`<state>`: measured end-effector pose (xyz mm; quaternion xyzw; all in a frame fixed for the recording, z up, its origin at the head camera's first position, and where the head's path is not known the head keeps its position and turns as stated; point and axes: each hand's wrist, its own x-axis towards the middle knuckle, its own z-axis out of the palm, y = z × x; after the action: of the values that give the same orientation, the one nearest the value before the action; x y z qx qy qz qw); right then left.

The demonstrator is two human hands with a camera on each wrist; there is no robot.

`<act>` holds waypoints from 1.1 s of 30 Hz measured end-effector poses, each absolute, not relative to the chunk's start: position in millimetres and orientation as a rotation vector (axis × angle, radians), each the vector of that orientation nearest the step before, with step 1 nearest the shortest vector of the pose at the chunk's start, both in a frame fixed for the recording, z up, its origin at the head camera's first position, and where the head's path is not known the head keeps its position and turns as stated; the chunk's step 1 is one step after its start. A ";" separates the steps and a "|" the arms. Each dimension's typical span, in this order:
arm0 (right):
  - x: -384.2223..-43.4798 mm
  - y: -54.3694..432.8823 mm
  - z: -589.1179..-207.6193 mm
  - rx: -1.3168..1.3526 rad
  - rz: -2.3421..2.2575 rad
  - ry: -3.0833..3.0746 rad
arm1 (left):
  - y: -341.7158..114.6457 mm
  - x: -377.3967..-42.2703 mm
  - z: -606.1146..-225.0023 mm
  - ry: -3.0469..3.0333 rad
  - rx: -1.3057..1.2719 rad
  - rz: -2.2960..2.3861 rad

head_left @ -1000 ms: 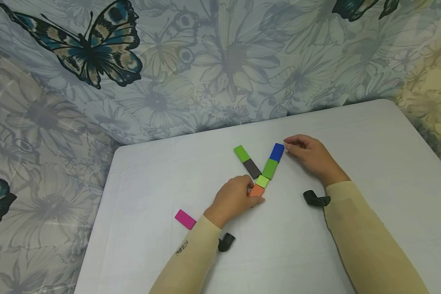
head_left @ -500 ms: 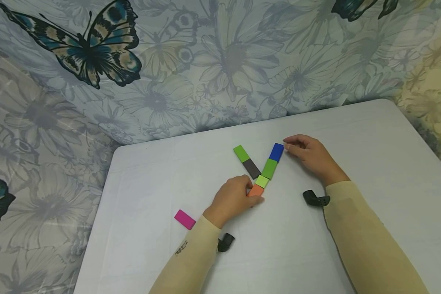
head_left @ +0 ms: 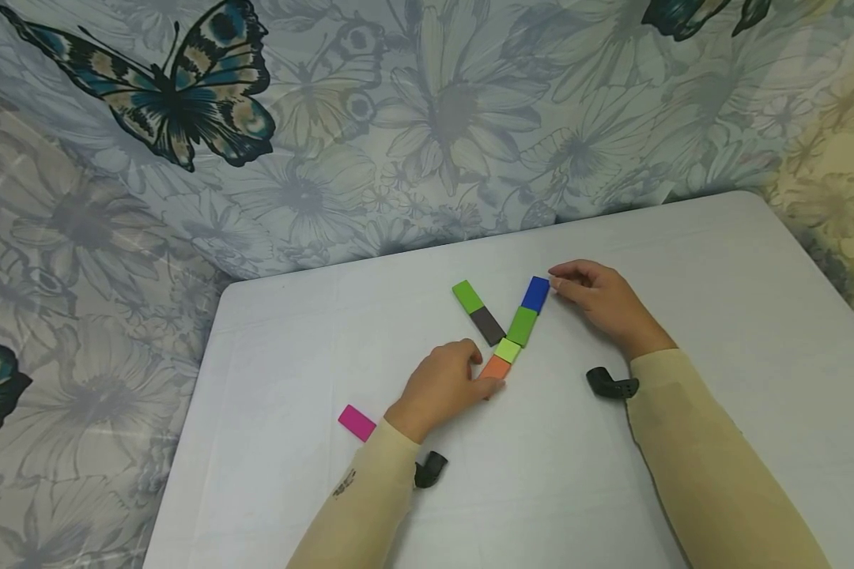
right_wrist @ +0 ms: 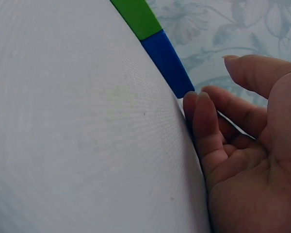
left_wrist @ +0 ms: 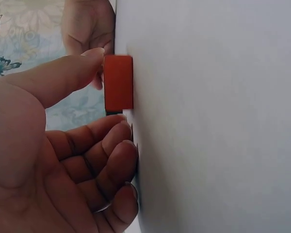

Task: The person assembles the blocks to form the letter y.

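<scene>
A row of coloured blocks lies on the white table: an orange block [head_left: 496, 367], a light green block [head_left: 508, 350], a green block [head_left: 523, 326] and a blue block [head_left: 536, 294] at the far end. My left hand [head_left: 441, 389] is around the near end of the row, thumb and fingers parted. In the left wrist view the thumb tip is right at one edge of the orange block [left_wrist: 119, 82], and the loosely bent fingers lie by the opposite edge. My right hand [head_left: 607, 304] rests on the table, relaxed fingertips [right_wrist: 203, 99] beside the blue block's [right_wrist: 169, 65] outer end.
A dark grey block [head_left: 487, 325] and another green block [head_left: 467, 296] form a slanted branch meeting the row near the light green block. A magenta block [head_left: 357, 423] lies left, partly behind the left sleeve [head_left: 366, 490]. The white table [head_left: 541, 482] reaches back to a patterned wall covering.
My left hand has shifted slightly left and back from the orange block, its fingers now wider apart. My right hand and the blocks stay where they were.
</scene>
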<state>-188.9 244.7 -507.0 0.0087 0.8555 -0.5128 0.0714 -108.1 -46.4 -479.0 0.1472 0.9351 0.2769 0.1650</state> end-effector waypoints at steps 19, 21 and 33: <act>-189.8 244.1 -505.1 0.031 -1.530 2.586 | -110.6 -91.1 -466.0 2.818 0.384 0.927; -189.5 243.9 -505.7 0.038 -1.529 2.581 | -119.7 -87.9 -466.5 2.824 0.345 0.933; -187.6 243.9 -508.1 0.038 -1.557 2.566 | -181.9 -65.0 -472.7 2.842 0.169 1.017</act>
<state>-187.6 243.9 -508.1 0.0126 0.8528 -0.5174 0.0701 -65.0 -181.9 -472.7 0.0558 0.9385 0.3356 0.0591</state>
